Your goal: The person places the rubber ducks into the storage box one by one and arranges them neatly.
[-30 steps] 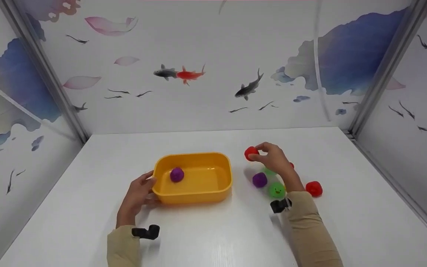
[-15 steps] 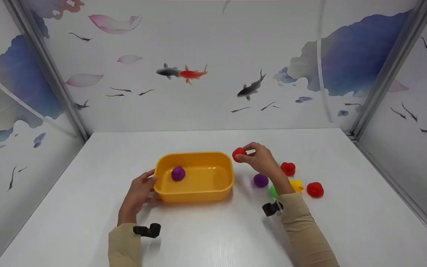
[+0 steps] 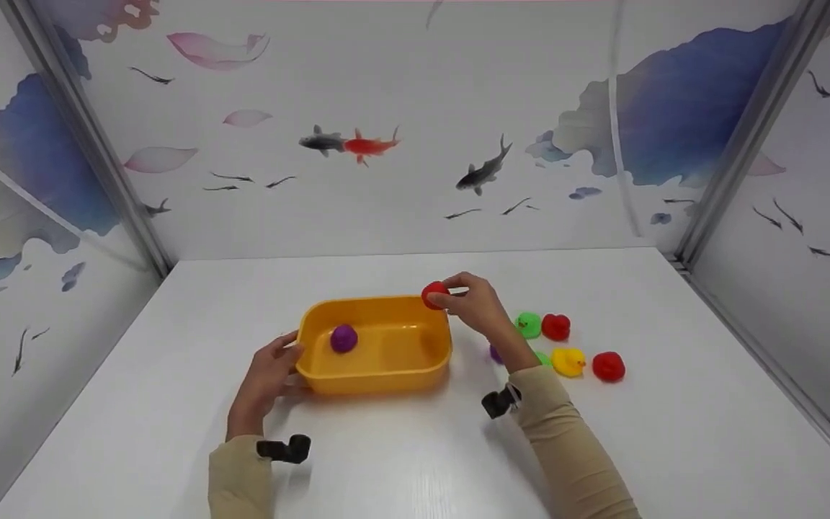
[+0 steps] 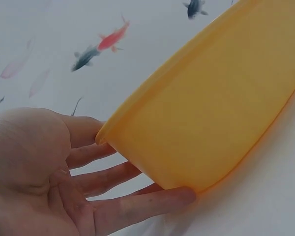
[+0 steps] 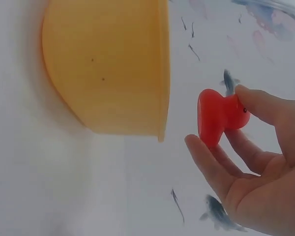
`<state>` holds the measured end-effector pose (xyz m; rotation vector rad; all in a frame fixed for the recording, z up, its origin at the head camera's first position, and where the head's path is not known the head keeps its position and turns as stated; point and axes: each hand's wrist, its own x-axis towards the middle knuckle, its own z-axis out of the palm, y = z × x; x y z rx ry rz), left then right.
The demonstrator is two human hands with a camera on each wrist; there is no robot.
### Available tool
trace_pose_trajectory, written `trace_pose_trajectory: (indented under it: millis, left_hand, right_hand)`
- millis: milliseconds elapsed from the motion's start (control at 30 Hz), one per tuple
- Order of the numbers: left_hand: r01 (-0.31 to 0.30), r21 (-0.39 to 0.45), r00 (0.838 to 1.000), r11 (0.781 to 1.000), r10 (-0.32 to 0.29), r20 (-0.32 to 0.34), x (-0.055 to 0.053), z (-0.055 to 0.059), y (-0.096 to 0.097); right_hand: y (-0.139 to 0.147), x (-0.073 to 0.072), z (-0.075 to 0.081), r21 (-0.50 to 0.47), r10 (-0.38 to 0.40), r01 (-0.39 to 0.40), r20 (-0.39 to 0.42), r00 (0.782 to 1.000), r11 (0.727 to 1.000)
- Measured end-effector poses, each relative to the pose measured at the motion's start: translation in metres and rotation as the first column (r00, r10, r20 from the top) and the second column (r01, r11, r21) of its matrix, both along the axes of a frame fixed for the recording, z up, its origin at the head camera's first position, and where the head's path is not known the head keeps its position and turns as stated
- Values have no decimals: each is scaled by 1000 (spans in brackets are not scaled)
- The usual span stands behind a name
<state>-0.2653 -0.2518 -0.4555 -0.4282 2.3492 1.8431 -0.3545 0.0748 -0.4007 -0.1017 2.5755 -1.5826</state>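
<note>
A yellow plastic tub (image 3: 386,382) stands on the white table with one purple toy (image 3: 344,338) inside. My left hand (image 3: 271,371) holds the tub at its left end. In the left wrist view, the fingers (image 4: 142,204) reach along the tub's end wall and its lower edge, with a digit at the rim. Over the tub's far right corner, my right hand (image 3: 474,306) pinches a red rubber duck (image 3: 435,295) between thumb and fingertips. The right wrist view shows the duck (image 5: 214,118) beyond the tub's rim.
Right of the tub lie several rubber ducks: green (image 3: 528,325), red (image 3: 556,327), yellow (image 3: 568,362) and another red duck (image 3: 609,367). The right forearm partly hides a second green toy (image 3: 543,358) and a purple one (image 3: 496,353). Printed panels (image 3: 415,216) enclose the table.
My right hand has carried the red duck leftward from above the other ducks to the tub's right rim. My left hand and the tub have stayed in place.
</note>
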Motion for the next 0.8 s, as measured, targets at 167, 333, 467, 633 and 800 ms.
trace_pose_trajectory:
  millis: [167, 333, 467, 633, 800]
  left_hand:
    - [-4, 8, 1000, 1000, 4, 0, -2, 0, 0]
    - [-10, 26, 1000, 1000, 10, -2, -1, 0, -1]
    - [-5, 30, 1000, 1000, 5, 1, -1, -1, -1]
    - [-6, 36, 1000, 999, 6, -2, -2, -1, -2]
    - [2, 29, 1000, 1000, -2, 2, -1, -3, -3]
  right_hand:
    - [-15, -1, 0, -95, -5, 8, 30, 1000, 995]
    - [-31, 0, -1, -126, 26, -20, 42, 999, 992]
    - [-45, 0, -3, -141, 45, -33, 77, 996, 989]
    - [-60, -4, -2, -179, 60, -38, 123, 991, 983]
    - [-74, -10, -6, -224, 56, -15, 178, 982, 975]
